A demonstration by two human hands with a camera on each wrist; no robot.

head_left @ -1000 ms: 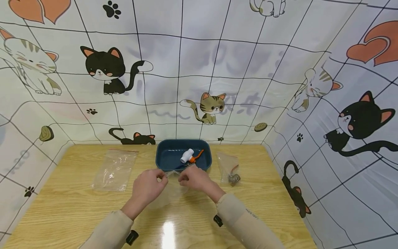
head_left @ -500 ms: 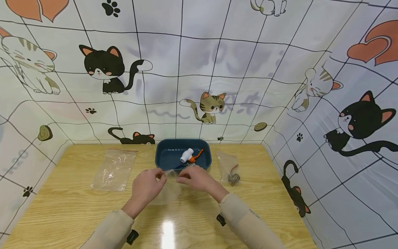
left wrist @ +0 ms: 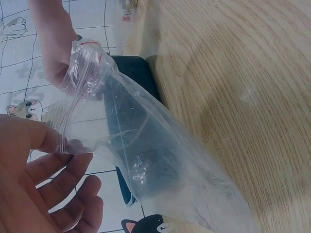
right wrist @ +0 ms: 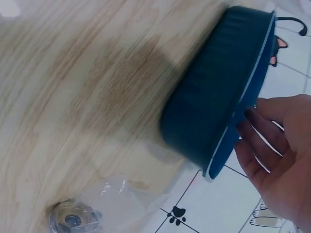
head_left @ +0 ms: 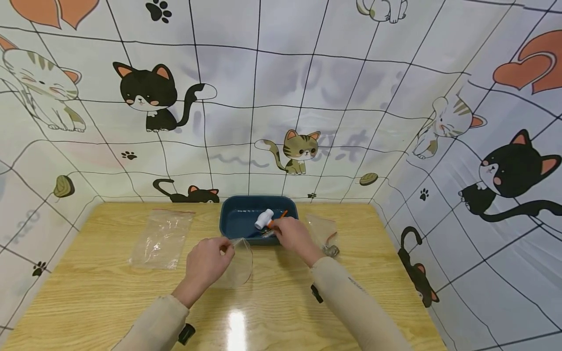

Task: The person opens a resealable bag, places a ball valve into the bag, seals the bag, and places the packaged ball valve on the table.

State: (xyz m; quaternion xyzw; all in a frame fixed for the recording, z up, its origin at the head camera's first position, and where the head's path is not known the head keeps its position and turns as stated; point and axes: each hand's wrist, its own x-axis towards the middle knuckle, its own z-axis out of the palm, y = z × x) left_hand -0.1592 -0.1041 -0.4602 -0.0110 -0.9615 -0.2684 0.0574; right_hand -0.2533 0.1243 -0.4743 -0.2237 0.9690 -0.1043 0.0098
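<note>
A clear zip bag [head_left: 241,265] hangs from my left hand [head_left: 207,263], whose thumb and index finger pinch its edge. In the left wrist view the bag [left wrist: 146,160] has a gaping mouth with a red seal line. My right hand [head_left: 297,238] reaches over the near rim of a dark blue bin [head_left: 234,214]. Inside it lies a white plastic fitting with an orange handle [head_left: 263,219], partly covered by that hand. A small silvery item [head_left: 268,233] is close to the fingertips. The right wrist view shows these fingers [right wrist: 255,141] loosely bent, with nothing visible between them.
A flat transparent zip bag [head_left: 162,239] lies left of the bin on the wooden table [head_left: 110,302]. To the right, another clear bag [head_left: 320,226] holds a round metal piece [head_left: 332,251]. Cat-printed cloth walls [head_left: 228,122] enclose the table at the back and sides.
My right hand has left the bag's mouth and moved up and right, over the bin's contents. The left hand stays in place, still pinching the bag, which hangs more loosely.
</note>
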